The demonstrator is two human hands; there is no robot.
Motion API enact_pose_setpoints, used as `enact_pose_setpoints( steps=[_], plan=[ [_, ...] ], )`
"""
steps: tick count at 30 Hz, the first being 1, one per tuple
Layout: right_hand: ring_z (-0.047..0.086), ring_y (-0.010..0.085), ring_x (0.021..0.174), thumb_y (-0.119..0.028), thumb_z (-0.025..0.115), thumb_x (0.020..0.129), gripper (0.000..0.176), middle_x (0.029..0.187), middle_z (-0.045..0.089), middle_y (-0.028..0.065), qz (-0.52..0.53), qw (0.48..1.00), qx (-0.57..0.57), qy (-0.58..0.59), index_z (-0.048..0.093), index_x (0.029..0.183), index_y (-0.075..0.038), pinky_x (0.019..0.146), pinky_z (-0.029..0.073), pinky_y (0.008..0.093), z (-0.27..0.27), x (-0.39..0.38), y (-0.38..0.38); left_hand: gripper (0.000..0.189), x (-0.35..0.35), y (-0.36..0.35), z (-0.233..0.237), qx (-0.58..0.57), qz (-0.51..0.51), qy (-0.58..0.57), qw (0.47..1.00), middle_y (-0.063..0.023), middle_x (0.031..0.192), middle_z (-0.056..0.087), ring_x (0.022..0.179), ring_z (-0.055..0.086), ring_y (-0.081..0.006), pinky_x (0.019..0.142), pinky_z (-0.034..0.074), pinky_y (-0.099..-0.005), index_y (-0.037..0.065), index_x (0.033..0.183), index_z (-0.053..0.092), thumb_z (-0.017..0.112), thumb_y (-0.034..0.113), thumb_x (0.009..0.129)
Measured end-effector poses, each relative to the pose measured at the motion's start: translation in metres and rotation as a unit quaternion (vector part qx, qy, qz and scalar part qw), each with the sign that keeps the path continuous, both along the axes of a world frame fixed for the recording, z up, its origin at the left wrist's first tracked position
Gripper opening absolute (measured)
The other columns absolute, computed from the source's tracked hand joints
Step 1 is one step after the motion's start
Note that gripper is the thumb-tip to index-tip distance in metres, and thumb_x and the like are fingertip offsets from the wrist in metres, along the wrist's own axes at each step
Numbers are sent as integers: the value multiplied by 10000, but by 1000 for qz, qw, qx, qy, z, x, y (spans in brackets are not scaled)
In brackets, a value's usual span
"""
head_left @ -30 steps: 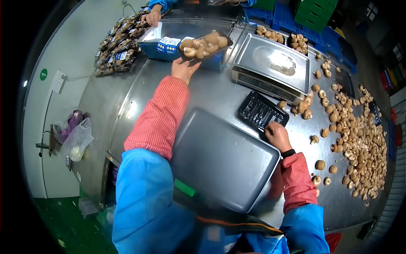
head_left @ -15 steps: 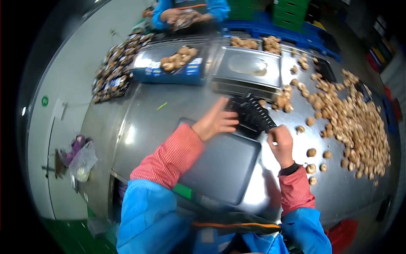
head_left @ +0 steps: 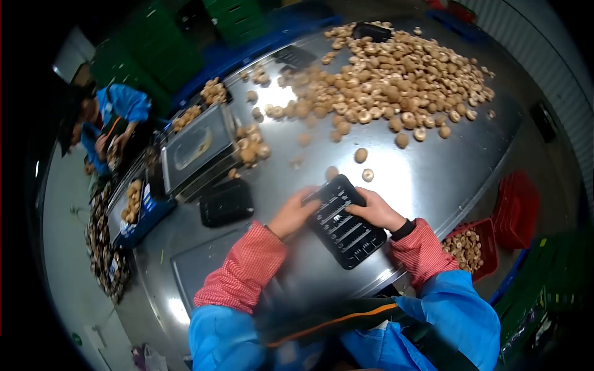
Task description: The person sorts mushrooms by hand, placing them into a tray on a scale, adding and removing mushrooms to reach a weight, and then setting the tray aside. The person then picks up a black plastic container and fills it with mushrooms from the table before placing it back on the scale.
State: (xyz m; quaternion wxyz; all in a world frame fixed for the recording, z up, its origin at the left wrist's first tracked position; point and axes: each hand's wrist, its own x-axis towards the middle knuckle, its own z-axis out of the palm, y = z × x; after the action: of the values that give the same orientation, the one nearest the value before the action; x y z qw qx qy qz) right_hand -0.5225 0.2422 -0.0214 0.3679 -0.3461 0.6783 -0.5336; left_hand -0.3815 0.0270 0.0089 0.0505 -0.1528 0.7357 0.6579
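A shallow black plastic tray (head_left: 348,230) with slots across its base is held tilted over the steel table, between both of my hands. My left hand (head_left: 297,211) grips its upper left edge, the fingers partly hidden. From the right, my right hand (head_left: 378,211) is closed on the other long edge, its thumb pressed over the tray's face. No mushrooms show in this tray. Another black tray (head_left: 226,204) rests on the table to the left of my hands. Just beyond the held tray lie some loose mushrooms (head_left: 361,155).
A large mushroom heap (head_left: 396,80) covers the table's far side. At left stand a steel scale (head_left: 198,151), a blue box (head_left: 148,219) and a flat grey tray (head_left: 192,266). A red crate (head_left: 487,250) of mushrooms sits beyond the right edge. A co-worker (head_left: 117,123) stands at far left.
My view has swung right toward the mushroom heap. My hands have left the black trays beside the scale and now hold one black tray between them. A black tray stays by the scale.
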Motion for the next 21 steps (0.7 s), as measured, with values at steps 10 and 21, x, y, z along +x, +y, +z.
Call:
enact_pose_setpoints(
  steps=[10, 21],
  plan=[
    [632, 438, 1053, -164, 589, 869, 395, 1122, 653, 282, -521, 792, 217, 233, 540, 1203, 41, 901, 488, 445, -69, -273, 241, 1003, -216, -55, -73, -186, 102, -34, 977, -222, 1442, 421, 1307, 454, -319, 1063, 410, -411, 48, 1510, 259, 832, 390, 761],
    [618, 448, 1020, -158, 608, 890, 341, 1065, 643, 300, -391, 871, 115, 276, 555, 1192, -9, 863, 488, 477, -107, -349, 141, 1281, -328, -18, -82, -432, -65, -59, 898, -291, 1419, 350, 1316, 399, -440, 1076, 382, -499, 171, 1555, 169, 900, 480, 549]
  ],
)
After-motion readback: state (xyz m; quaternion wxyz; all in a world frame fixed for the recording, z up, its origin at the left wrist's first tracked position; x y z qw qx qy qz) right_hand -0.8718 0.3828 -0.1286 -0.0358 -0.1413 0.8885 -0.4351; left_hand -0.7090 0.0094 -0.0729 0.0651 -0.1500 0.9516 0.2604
